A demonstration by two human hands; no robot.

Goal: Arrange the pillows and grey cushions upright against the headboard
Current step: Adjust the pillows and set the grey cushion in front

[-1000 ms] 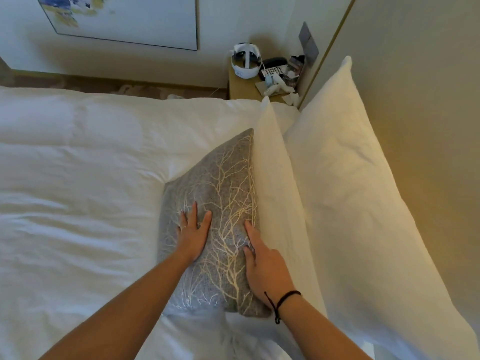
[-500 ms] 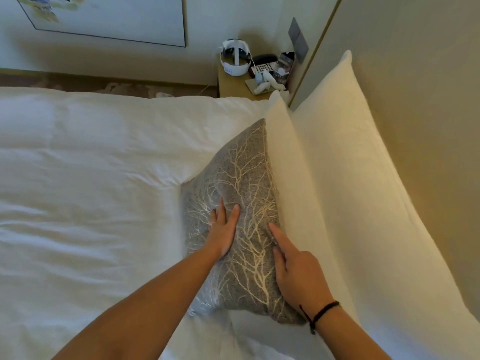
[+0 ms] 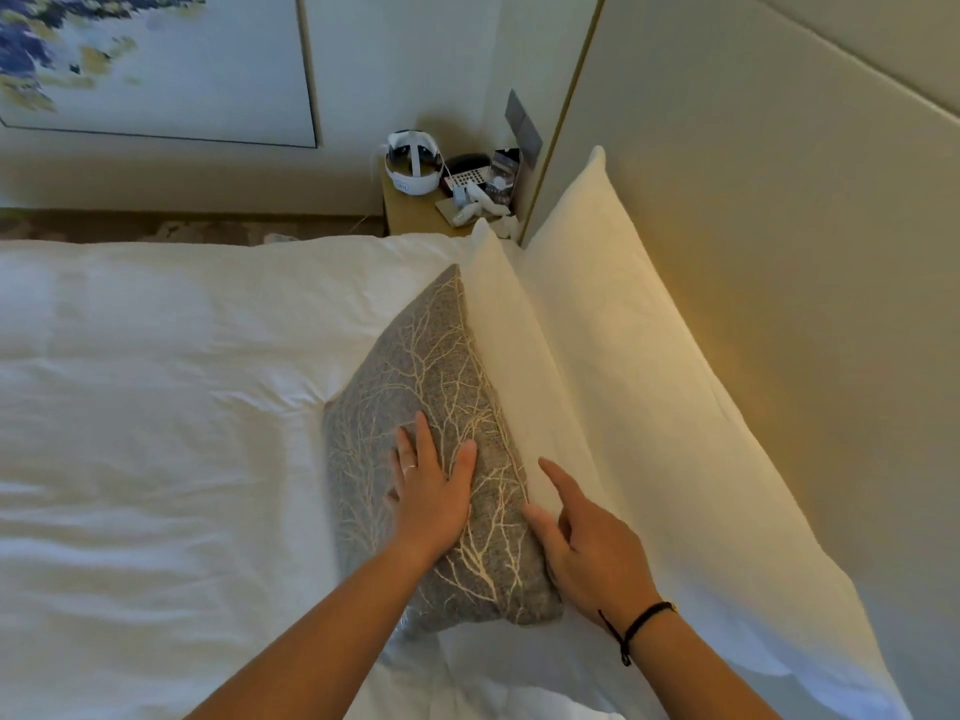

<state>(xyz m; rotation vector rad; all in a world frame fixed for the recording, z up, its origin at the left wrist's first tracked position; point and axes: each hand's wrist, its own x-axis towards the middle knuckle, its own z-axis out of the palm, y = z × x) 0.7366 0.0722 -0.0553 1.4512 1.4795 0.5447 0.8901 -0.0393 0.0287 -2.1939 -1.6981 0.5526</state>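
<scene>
A grey cushion (image 3: 426, 366) with a pale branch pattern leans upright against a white pillow (image 3: 511, 356). Behind that, a larger white pillow (image 3: 649, 387) stands against the beige headboard (image 3: 779, 252). My left hand (image 3: 434, 491) lies flat on the cushion's face, fingers spread. My right hand (image 3: 587, 543) rests at the cushion's right edge, where it meets the front pillow, with the index finger stretched onto the pillow and the thumb on the cushion. Neither hand grips anything.
The white duvet (image 3: 156, 407) covers the bed to the left. A wooden nightstand (image 3: 415, 215) at the far corner holds a white headset (image 3: 413, 166), a phone and small items. A framed painting (image 3: 156, 65) hangs on the far wall.
The view has shifted and come closer. My left hand slid slightly across the cushion's face, and my right hand lifted its index finger onto the front pillow. The cushion stands a little steeper.
</scene>
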